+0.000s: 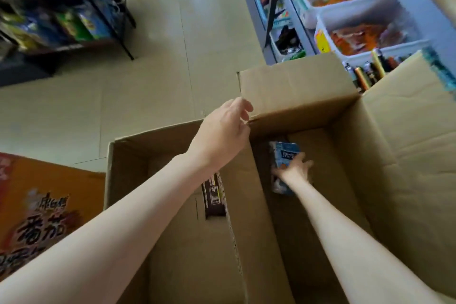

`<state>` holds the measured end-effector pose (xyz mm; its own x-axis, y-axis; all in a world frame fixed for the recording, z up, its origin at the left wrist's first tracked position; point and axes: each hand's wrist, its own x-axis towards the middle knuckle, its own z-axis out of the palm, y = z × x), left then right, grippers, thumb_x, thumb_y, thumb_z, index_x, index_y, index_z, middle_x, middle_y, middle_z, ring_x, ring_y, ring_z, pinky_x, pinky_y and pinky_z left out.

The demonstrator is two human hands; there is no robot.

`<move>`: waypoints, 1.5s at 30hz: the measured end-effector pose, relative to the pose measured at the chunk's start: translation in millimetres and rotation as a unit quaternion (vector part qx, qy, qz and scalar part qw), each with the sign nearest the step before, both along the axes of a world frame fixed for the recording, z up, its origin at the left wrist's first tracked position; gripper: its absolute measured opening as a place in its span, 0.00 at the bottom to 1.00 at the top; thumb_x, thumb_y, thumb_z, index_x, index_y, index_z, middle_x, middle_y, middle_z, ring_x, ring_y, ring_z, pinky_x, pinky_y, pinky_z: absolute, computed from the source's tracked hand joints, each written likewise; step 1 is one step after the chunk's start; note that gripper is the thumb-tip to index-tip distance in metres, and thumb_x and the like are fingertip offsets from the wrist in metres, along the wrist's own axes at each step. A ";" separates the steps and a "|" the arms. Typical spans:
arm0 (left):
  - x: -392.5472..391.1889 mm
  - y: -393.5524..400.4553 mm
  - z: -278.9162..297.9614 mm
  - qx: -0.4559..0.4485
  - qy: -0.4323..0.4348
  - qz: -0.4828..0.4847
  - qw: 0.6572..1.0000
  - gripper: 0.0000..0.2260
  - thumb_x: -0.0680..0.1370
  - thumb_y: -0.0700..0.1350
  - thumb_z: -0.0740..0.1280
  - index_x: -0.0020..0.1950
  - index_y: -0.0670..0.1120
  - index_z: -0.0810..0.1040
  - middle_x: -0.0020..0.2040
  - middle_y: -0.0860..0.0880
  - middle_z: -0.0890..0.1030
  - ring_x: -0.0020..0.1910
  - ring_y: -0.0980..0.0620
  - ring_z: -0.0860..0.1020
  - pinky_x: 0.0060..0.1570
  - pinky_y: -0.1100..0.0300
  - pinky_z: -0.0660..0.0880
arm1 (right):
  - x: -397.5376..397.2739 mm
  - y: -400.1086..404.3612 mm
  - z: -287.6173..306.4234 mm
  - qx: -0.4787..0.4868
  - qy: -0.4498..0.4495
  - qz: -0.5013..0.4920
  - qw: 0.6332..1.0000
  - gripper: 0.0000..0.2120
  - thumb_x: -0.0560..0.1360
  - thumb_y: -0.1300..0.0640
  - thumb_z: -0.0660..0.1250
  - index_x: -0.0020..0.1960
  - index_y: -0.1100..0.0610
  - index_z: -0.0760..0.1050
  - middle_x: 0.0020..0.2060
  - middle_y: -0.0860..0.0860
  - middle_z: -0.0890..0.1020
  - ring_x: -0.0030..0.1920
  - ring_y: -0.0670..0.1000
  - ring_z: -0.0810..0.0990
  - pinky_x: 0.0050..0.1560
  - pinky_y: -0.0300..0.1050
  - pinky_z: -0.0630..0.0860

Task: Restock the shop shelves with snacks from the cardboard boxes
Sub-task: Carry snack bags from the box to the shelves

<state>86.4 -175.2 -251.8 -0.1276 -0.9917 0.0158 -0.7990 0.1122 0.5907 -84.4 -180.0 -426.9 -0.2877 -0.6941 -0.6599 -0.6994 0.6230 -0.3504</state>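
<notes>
A large open cardboard box (385, 160) stands on the floor below me. Deep inside it, my right hand (293, 170) grips a blue and white snack packet (283, 153) near the bottom. My left hand (224, 131) is at the box's far left corner, its fingers curled over the edge where the far flap (296, 91) folds up. A second open cardboard box (172, 205) stands against the left side, with a dark printed label (214, 196) on the wall between them.
A white shelf unit (357, 7) with tubs of orange snack packets stands at the upper right, small bottles (365, 74) below. A dark rack (61, 12) of colourful packets is at the upper left. An orange printed carton (37, 207) sits at the lower left. Tiled floor (172, 57) lies between.
</notes>
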 end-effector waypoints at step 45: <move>-363.9 152.5 387.7 -0.029 0.188 -0.357 0.914 0.18 0.76 0.37 0.63 0.66 0.44 0.72 0.60 0.43 0.77 0.50 0.46 0.77 0.43 0.58 0.72 | -305.2 343.8 610.0 -0.564 0.068 -0.252 0.783 0.31 0.67 0.60 0.76 0.64 0.52 0.64 0.51 0.46 0.79 0.54 0.48 0.78 0.49 0.40 0.74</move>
<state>-277.5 -22.7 135.9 -0.7174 -0.6536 0.2411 -0.2512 0.5654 0.7856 -389.6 163.8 183.1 -0.7271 -0.5894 0.3520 -0.5426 0.1793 -0.8206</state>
